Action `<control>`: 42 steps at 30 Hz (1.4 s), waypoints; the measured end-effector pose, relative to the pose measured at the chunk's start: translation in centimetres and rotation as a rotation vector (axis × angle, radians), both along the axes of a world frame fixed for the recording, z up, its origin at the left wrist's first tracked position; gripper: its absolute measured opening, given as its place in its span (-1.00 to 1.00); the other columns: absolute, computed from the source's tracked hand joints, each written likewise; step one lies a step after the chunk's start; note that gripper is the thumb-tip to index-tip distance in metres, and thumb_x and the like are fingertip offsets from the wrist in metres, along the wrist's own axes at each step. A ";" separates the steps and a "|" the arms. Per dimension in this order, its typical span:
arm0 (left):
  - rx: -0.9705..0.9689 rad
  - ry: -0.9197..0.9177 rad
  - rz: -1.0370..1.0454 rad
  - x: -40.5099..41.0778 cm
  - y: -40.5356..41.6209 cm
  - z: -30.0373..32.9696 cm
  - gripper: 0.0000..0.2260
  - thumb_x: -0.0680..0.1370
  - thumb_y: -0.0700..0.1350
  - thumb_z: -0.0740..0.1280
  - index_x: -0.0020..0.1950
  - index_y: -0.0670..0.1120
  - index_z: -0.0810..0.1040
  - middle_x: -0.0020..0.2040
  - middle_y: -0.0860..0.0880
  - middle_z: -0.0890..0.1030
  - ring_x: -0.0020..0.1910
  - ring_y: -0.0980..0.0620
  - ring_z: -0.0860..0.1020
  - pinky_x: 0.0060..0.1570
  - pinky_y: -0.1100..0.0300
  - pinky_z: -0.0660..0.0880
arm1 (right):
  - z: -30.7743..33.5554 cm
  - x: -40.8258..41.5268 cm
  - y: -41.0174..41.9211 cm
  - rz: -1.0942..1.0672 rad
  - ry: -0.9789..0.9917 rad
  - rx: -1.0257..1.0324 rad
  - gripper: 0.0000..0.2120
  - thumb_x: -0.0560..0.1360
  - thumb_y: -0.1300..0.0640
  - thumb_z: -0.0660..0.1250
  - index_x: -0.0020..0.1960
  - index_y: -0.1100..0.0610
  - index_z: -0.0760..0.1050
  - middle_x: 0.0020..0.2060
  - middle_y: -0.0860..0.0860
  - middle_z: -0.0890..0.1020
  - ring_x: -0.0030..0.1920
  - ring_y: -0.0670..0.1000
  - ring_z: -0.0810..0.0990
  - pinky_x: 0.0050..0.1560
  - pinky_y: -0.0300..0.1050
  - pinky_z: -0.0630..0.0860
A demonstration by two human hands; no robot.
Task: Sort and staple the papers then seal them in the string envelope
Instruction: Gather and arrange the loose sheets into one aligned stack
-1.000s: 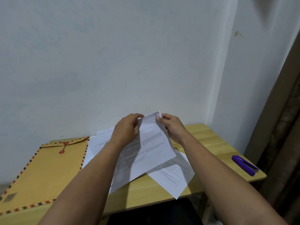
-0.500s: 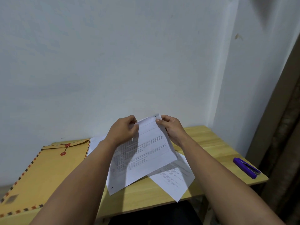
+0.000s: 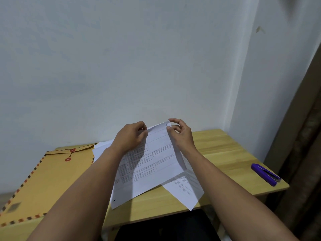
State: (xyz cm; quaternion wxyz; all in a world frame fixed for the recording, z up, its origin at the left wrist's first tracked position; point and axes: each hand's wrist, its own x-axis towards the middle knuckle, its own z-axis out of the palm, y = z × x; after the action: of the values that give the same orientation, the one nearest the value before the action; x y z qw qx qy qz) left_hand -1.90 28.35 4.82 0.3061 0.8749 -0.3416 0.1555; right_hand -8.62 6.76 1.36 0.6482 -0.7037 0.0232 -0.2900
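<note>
Pinching grip on the far edge of a white printed sheet of paper (image 3: 152,164), both hands raised over the pale wooden tabletop (image 3: 225,153).

Left hand (image 3: 130,136) nips the sheet's upper left corner between thumb and fingers; right hand (image 3: 180,134) touches the upper right corner with thumb and forefinger, its other fingers curled loosely apart; the sheet slopes down toward the person, covering part of more white printed sheets (image 3: 185,186) lying on the tabletop; a tan string-tie envelope with a striped border (image 3: 48,180) lies flat at left, flap shut, red discs showing; a purple stapler (image 3: 264,174) rests near the right edge, well apart; both forearms cross the foreground and hide part of the sheets; the print is too small to read.
</note>
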 end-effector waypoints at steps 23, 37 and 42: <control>-0.029 -0.005 0.014 0.0 -0.6 -1.3 -0.96 0.57 -0.03 0.35 -0.07 0.07 0.59 -0.18 0.19 0.66 -0.14 0.10 0.59 -0.11 0.02 0.56 | -1.2 0.5 0.4 -0.010 0.028 0.355 -0.85 0.58 0.20 0.49 0.07 0.28 0.62 -0.19 0.03 0.75 -0.21 -0.08 0.68 -0.18 -0.25 0.62; -0.058 -0.211 0.108 0.6 0.2 -0.4 -0.87 0.61 -0.04 0.33 0.14 0.05 0.61 -0.13 0.14 0.68 -0.15 0.03 0.60 -0.21 0.10 0.52 | -2.3 1.1 0.1 -0.023 0.071 -0.113 -0.60 0.66 0.19 0.32 0.48 0.01 0.49 -0.37 -0.25 0.46 -0.31 -0.22 0.45 -0.04 -0.33 0.47; 0.020 -0.255 0.061 1.1 0.2 -0.6 -0.82 0.61 -0.12 0.29 0.16 0.06 0.61 -0.22 0.18 0.54 -0.17 0.03 0.54 -0.24 0.17 0.40 | -2.2 0.8 0.9 -0.001 0.017 -0.144 -0.57 0.68 0.28 0.25 0.51 0.06 0.50 0.31 -0.08 0.67 0.30 -0.12 0.63 0.33 -0.18 0.56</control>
State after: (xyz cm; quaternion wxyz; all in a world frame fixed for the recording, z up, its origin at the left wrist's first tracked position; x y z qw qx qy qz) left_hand -0.84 28.52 4.23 0.2464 0.8610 -0.3525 0.2715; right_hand -7.80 7.64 -0.88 0.5954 -0.7511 0.0081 -0.2851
